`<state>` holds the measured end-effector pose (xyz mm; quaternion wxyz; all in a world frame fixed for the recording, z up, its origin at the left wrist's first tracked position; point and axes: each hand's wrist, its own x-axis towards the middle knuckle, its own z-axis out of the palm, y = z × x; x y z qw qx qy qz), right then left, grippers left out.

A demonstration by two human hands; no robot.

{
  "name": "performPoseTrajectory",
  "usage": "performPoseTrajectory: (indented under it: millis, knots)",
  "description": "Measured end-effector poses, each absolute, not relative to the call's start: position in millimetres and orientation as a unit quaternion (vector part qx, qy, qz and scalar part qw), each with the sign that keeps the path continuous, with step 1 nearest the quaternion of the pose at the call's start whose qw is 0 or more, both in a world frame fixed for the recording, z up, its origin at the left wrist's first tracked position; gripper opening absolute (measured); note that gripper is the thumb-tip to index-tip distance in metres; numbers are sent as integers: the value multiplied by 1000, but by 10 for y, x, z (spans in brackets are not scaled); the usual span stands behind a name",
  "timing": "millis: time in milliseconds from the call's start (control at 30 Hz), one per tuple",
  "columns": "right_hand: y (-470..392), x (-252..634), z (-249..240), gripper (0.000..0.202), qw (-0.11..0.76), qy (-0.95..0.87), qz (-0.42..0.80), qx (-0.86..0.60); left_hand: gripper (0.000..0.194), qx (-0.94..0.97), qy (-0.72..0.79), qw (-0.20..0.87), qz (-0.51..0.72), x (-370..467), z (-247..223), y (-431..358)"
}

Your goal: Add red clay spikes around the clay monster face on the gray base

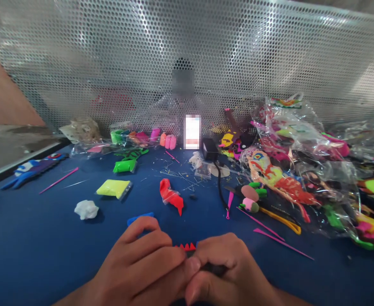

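My left hand (148, 263) and my right hand (228, 267) meet at the near edge of the blue table, both closed around a modelling clay piece (187, 247). A row of small red spikes shows between them, and a blue part (141, 218) sticks out past my left fingers. Most of the piece is hidden by my hands. My two thumbs come together on its near side. Beyond them lies red clay (170, 195) in a partly opened clear wrapper. To the left are a lump of white clay (86, 210) and a yellow clay packet (113, 188).
Pink modelling tools (282, 243) and yellow tweezers (284, 220) lie at right, before a pile of plastic bags (298, 131) and clay figures. A black adapter (209, 148) trails a cable near a lit screen (192, 131). A green packet (124, 165) and a blue clay figure (35, 169) lie left. Perforated metal (126, 51) closes off the back.
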<state>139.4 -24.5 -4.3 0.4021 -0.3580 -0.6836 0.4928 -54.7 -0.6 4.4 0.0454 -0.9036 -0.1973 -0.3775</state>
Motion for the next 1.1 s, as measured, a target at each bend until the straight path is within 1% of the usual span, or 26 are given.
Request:
performPoseTrajectory:
  millis: [33,133,200,233,300,467,600,700,867,967,1100]
  knots:
    - [-244,1401,-38,32,400,-675,510,-351,20,-905,-179,65,-382,-555,61,-9]
    - [-240,1416,-47,29,386,-601,618,-327,13,-912,-159,85,-369,-585,104,-14]
    - [-235,1419,-69,29,375,-558,667,-322,17,-909,-171,85,-369,-601,107,-19]
    - [-233,1418,-80,28,372,-552,673,-323,19,-908,-179,85,-368,-606,102,-21]
    - [-229,1415,-100,28,379,-565,653,-333,16,-908,-184,89,-367,-607,89,-21]
    - [-223,1402,-137,37,408,-621,565,-358,11,-909,-160,86,-375,-561,118,18]
    - [-224,1394,-139,40,440,-642,509,-368,7,-911,-153,76,-376,-543,163,27]
    - [-226,1396,-113,40,440,-643,504,-373,3,-909,-172,46,-376,-546,141,7]
    - [-225,1412,-132,44,434,-672,480,-359,10,-906,-192,-20,-377,-524,70,-22]
    - [-216,1420,-197,43,443,-670,476,-357,11,-899,-189,-19,-394,-503,68,-31]
    - [-210,1413,-258,36,442,-653,493,-369,13,-896,-163,-27,-413,-483,75,-24]
